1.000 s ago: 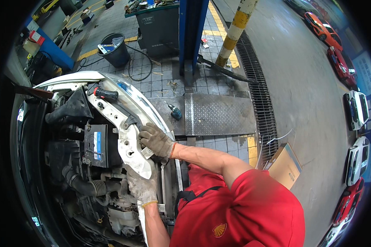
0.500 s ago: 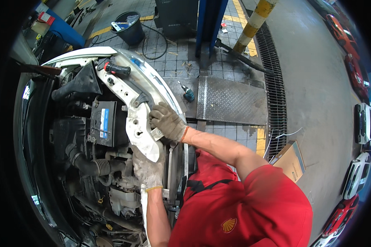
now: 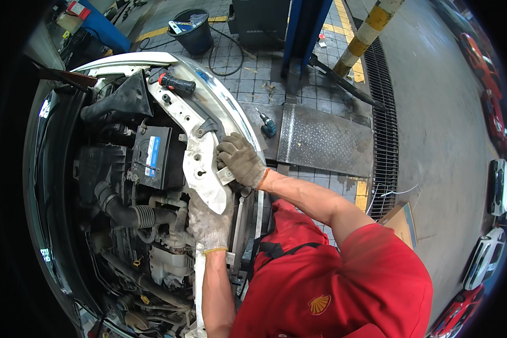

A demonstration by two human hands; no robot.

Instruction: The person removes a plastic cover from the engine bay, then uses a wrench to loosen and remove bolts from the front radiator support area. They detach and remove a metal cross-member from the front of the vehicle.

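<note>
A white metal front panel (image 3: 200, 160) with several holes runs along the car's open engine bay. My right hand (image 3: 241, 160), in a grey-brown work glove, is closed at the panel's outer edge, beside a small pale metal tab (image 3: 225, 176). Whatever its curled fingers hold is hidden. My left hand (image 3: 209, 222), in a dirty light glove, reaches in under the panel's pointed near end, so its fingers cannot be seen. On the panel's far part lies a black and red flashlight (image 3: 177, 83). A car battery (image 3: 154, 156) with a blue and white label sits left of the panel.
A corrugated air hose (image 3: 138, 216) and other engine parts fill the bay. Beyond the bumper, a cordless drill (image 3: 268, 125) lies near a metal tread plate (image 3: 324, 141). Farther off are a black bucket (image 3: 192, 38), a blue lift post (image 3: 305, 39) and a yellow-white pole (image 3: 369, 36).
The whole view has shifted a little, so the scene sits farther right. Both hands keep nearly the same places at the panel.
</note>
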